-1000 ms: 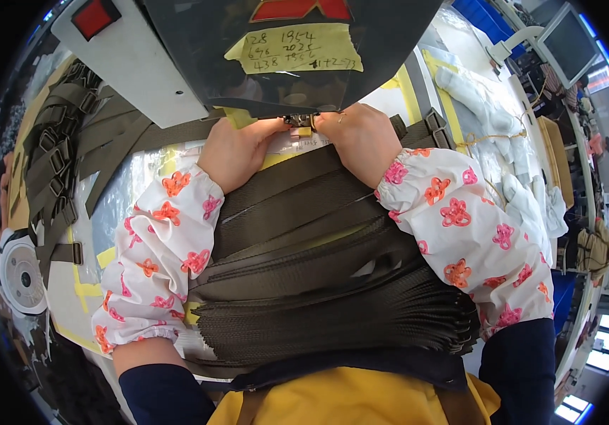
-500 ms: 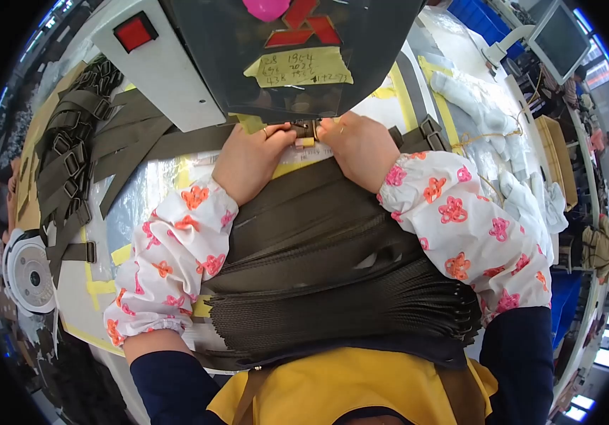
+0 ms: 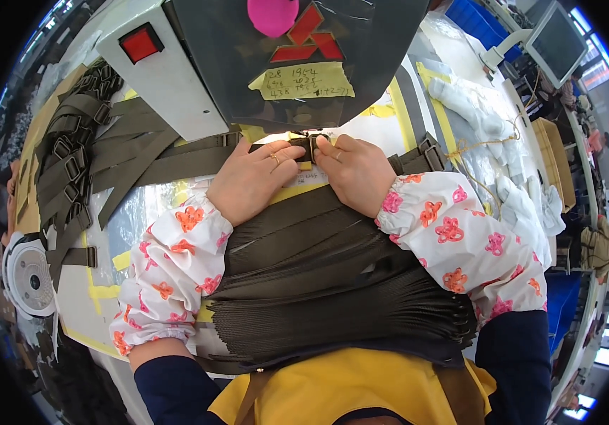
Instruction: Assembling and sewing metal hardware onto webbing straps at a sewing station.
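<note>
Under the dark head of a sewing machine (image 3: 304,106), both hands hold an olive webbing strap (image 3: 205,155) that runs from left to right. My left hand (image 3: 256,176) is closed on it, with the fingertips pressing it flat beside the needle area. My right hand (image 3: 357,173) pinches it just to the right, at a small metal fitting partly hidden by the fingers. Past that hand the strap continues to a dark metal buckle (image 3: 431,151). Nearer to me, a thick layered stack of cut webbing (image 3: 340,304) lies across the table edge.
Buckled straps (image 3: 70,149) are heaped at the left, and a white round device (image 3: 29,276) stands below them. White bundled material (image 3: 478,113) with a cord lies at the right. A screen on an arm (image 3: 558,41) and a blue bin (image 3: 478,25) are at the far right.
The view has shifted slightly, so the machine head sits lower. Both hands have come a little nearer to me with the strap, and my left fingers lie flatter on it.
</note>
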Demonstrator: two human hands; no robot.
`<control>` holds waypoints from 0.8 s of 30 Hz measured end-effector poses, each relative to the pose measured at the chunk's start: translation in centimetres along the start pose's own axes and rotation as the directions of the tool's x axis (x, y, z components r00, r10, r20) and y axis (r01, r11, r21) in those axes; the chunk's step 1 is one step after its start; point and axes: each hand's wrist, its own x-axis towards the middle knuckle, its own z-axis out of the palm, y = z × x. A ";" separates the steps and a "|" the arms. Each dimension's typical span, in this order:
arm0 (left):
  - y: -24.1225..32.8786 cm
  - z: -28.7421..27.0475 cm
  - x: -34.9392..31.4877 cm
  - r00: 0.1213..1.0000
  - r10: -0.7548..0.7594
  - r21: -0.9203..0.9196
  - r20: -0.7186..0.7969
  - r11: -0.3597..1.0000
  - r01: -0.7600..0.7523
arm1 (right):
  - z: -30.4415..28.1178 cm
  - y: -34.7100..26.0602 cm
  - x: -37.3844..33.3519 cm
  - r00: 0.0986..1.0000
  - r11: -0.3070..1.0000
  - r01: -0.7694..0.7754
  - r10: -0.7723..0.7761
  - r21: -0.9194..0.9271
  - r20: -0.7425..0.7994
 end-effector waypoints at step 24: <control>-2.6 1.8 0.5 0.991 -0.067 -0.178 -0.116 0.983 0.046 | 0.9 1.8 1.0 0.998 0.998 -0.062 0.062 -0.005 0.016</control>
